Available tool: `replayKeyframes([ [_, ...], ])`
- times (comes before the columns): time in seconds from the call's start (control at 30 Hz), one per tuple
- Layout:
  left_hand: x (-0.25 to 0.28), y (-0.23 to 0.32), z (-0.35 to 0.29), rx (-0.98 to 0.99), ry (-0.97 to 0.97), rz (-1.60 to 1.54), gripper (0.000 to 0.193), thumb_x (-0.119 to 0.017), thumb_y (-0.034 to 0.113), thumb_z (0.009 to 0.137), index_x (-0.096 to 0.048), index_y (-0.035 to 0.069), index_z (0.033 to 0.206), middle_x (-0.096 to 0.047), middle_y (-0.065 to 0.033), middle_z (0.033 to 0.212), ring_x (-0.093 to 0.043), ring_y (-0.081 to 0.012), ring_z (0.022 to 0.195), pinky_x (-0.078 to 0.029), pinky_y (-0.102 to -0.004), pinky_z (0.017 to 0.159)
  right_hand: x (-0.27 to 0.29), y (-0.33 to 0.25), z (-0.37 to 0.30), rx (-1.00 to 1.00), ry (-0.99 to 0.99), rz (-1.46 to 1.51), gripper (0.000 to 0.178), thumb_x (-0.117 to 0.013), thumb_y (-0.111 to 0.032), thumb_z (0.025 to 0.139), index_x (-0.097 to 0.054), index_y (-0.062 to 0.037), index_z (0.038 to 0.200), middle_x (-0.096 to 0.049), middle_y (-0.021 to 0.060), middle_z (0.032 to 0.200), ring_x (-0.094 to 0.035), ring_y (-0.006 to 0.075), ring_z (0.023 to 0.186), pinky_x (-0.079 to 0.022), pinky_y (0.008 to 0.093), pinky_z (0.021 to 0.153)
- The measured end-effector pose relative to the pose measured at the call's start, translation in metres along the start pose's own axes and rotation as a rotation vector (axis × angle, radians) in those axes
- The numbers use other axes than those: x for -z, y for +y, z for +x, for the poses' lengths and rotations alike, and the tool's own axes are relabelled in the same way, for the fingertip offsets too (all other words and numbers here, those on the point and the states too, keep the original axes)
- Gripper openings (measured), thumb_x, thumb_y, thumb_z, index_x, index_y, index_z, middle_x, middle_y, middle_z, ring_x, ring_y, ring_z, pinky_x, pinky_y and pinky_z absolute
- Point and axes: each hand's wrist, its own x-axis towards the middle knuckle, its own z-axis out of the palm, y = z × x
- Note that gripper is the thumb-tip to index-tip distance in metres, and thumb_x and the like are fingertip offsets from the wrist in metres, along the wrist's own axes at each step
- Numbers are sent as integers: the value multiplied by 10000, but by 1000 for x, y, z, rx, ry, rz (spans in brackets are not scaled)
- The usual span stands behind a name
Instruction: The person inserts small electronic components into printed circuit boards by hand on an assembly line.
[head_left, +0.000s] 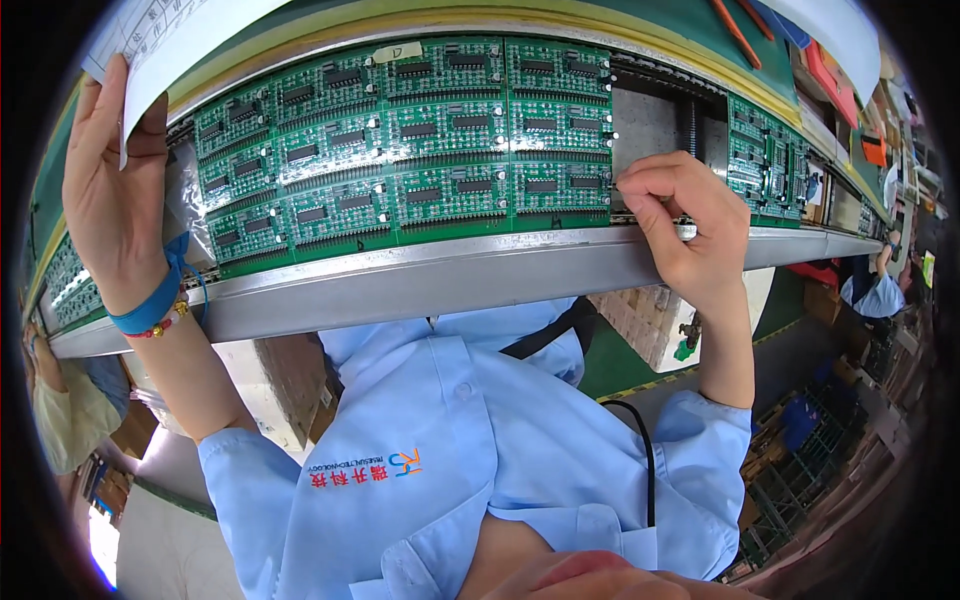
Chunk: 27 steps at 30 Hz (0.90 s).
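A panel of joined green circuit boards (450, 150), set with black chips and rows of pins, lies on the rail line in front of me. My left hand (115, 180), with a blue strap (155, 305) at the wrist, grips a white printed sheet (190, 55) at the far left. Part of its fingers is behind the paper. At the panel's right edge my right hand (690, 220) is closed, thumb and forefinger nearly together beside the boards. Whatever they pinch, if anything, is hidden. A small pale tag (398, 52) sits on the panel's far side.
A grey metal rail (430, 285) runs along the near side. Right of the panel the track shows an open gap (650, 110), then another green board panel (762, 165). Clear plastic film (185, 195) lies by the left end. Other people (875, 295) work along the line.
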Motion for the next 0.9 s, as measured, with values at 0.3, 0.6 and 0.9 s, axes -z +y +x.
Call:
replayKeyframes([
  [0.3, -8, 0, -2, -24, 46, 44, 301, -524, 127, 915, -557, -39, 1163, -564, -109, 1126, -535, -179, 1070, -399, -310, 972, -1, -3, -4, 56, -6, -191, 182, -634, 39, 717, -592, -45, 872, -602, 54, 731, -570, 185, 582, -440, 260, 487],
  [0.6, -2, -3, 2, -19, 41, 32, 296, -520, 126, 915, -562, -36, 1159, -569, -101, 1122, -541, -171, 1063, -396, -313, 969, 6, -10, -1, 345, -43, -525, 257, -644, 32, 670, -590, -16, 917, -623, 51, 769, -585, 182, 602, -458, 254, 469],
  [0.9, -26, 7, -13, 53, -256, 80, 379, -489, 129, 923, -416, -63, 1242, -536, -156, 1186, -532, -192, 1073, -400, -315, 942, 50, -14, -8, -92, 354, 764, 656, -631, -217, 843, -279, 38, 1334, -590, 148, 1118, -611, 130, 843, -485, 235, 621],
])
